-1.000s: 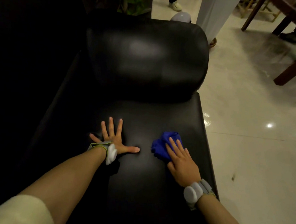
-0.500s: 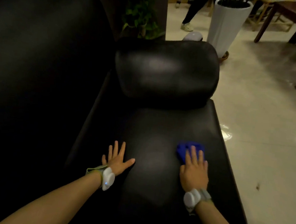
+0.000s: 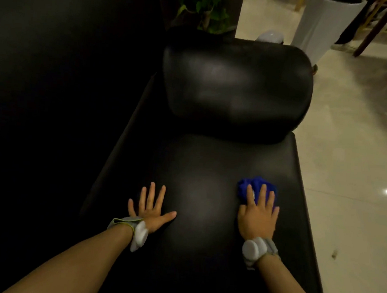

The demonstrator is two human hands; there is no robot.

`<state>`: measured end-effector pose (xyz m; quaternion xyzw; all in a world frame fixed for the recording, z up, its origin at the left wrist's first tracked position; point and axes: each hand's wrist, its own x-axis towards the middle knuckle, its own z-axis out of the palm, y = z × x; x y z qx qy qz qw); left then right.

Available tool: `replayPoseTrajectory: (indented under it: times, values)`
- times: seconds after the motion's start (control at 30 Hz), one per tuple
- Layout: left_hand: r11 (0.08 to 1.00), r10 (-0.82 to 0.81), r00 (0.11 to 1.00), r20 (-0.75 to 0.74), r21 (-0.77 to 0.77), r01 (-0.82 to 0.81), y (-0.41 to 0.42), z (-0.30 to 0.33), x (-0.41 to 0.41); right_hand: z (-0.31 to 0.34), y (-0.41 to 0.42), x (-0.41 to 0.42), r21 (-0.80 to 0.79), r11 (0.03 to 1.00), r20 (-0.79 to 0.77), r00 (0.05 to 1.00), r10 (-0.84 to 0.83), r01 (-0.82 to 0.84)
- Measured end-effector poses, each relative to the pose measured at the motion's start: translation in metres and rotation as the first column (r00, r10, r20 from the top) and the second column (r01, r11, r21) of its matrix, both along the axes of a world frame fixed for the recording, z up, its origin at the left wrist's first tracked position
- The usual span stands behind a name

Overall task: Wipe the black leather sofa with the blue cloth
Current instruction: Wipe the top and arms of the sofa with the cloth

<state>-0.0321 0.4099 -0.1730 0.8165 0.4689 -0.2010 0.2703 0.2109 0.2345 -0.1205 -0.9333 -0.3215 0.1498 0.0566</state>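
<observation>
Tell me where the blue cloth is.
In the head view, the blue cloth lies on the sofa seat, right side, pressed under the right hand.

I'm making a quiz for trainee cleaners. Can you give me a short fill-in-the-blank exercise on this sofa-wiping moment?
1. The blue cloth lies under the ____ hand.
2. The left hand rests flat, fingers spread, on the black leather ____.
3. The colour of the tall planter on the floor behind the sofa is ____.

Missing words: right; sofa; white
</observation>
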Motion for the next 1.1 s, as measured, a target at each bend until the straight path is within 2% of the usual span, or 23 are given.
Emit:
replayPoseTrajectory:
  times: [0.03, 0.1, 0.13, 0.2, 0.27, 0.3, 0.33, 0.4, 0.47, 0.57, 0.63, 0.67, 0.73, 0.77, 0.8, 0.83, 0.87, 0.93, 1.0, 1.1]
  values:
    - [1.0, -0.001, 1.0, 0.001, 0.003, 0.001, 0.0, -0.001, 0.0, -0.002, 0.006, -0.007, 0.009, 0.999, 0.027, 0.998, 0.051, -0.051]
    - [1.0, 0.01, 1.0, 0.009, 0.002, -0.01, 0.001, -0.005, 0.0, -0.004, 0.016, -0.024, -0.016, 0.952, 0.068, 0.95, 0.305, -0.305]
    - [1.0, 0.009, 1.0, 0.004, 0.003, -0.009, 0.001, -0.005, 0.0, -0.004, 0.017, -0.034, -0.041, 0.882, 0.076, 0.879, 0.471, -0.469]
    - [1.0, 0.004, 1.0, -0.02, 0.018, -0.003, 0.0, -0.005, 0.001, -0.006, 0.01, -0.049, -0.06, 0.681, 0.09, 0.675, 0.732, -0.73]
    - [1.0, 0.008, 1.0, -0.025, 0.027, -0.008, -0.001, -0.006, 0.002, -0.006, -0.002, -0.045, -0.028, 0.539, 0.145, 0.53, 0.835, -0.842]
    - [1.0, 0.005, 1.0, -0.021, 0.028, -0.005, -0.001, -0.005, 0.002, -0.006, -0.005, -0.033, -0.015, 0.54, 0.164, 0.53, 0.832, -0.842]
    - [0.999, -0.004, 1.0, -0.018, 0.032, 0.004, -0.002, -0.004, 0.002, -0.005, -0.003, -0.018, -0.01, 0.595, 0.167, 0.586, 0.793, -0.803]
    - [0.999, -0.02, 1.0, -0.012, 0.045, 0.02, -0.003, -0.002, 0.002, -0.003, 0.012, 0.014, 0.02, 0.778, 0.149, 0.771, 0.619, -0.628]
    - [0.999, -0.023, 1.0, -0.019, 0.049, 0.023, -0.007, -0.002, 0.002, 0.0, 0.04, 0.032, -0.027, 0.908, 0.082, 0.904, 0.419, -0.418]
    - [0.996, -0.009, 0.999, -0.031, 0.085, 0.011, -0.009, -0.003, 0.003, -0.003, 0.082, 0.019, -0.015, 0.971, 0.056, 0.97, 0.238, -0.237]
    - [0.996, -0.008, 0.999, -0.031, 0.091, 0.011, -0.008, -0.004, 0.003, -0.003, 0.099, -0.012, 0.022, 0.949, 0.075, 0.947, 0.312, -0.315]
    - [0.996, 0.002, 0.999, -0.048, 0.089, 0.003, -0.009, -0.006, 0.003, -0.004, 0.102, -0.032, 0.055, 0.895, 0.1, 0.894, 0.436, -0.442]
    - [0.976, 0.02, 0.996, -0.088, 0.216, 0.0, -0.013, -0.006, 0.006, -0.007, 0.097, -0.066, 0.101, 0.643, 0.141, 0.65, 0.746, -0.759]
    - [0.954, 0.052, 0.994, -0.093, 0.298, -0.022, -0.015, -0.005, 0.008, -0.007, 0.091, -0.074, 0.103, 0.511, 0.16, 0.522, 0.838, -0.853]
    - [0.943, 0.079, 0.993, -0.09, 0.329, -0.045, -0.014, -0.005, 0.009, -0.009, 0.089, -0.072, 0.097, 0.424, 0.162, 0.434, 0.886, -0.901]
    - [0.952, 0.065, 0.992, -0.108, 0.304, -0.029, -0.017, -0.006, 0.011, -0.011, 0.086, -0.061, 0.083, 0.397, 0.168, 0.406, 0.899, -0.914]
    - [0.967, 0.041, 0.992, -0.123, 0.256, -0.008, -0.015, -0.01, 0.01, -0.01, 0.092, -0.047, 0.069, 0.422, 0.178, 0.427, 0.886, -0.904]
    - [0.984, 0.025, 0.996, -0.084, 0.177, -0.01, -0.014, -0.017, 0.007, -0.009, 0.106, -0.015, 0.035, 0.564, 0.185, 0.56, 0.808, -0.825]
    - [0.986, 0.03, 0.998, -0.056, 0.168, -0.021, -0.011, -0.02, 0.004, -0.007, 0.126, 0.009, 0.003, 0.739, 0.14, 0.732, 0.667, -0.674]
    - [0.991, 0.007, 1.0, -0.002, 0.133, -0.006, -0.011, -0.018, 0.004, -0.003, 0.16, 0.013, 0.064, 0.91, 0.074, 0.911, 0.406, -0.41]
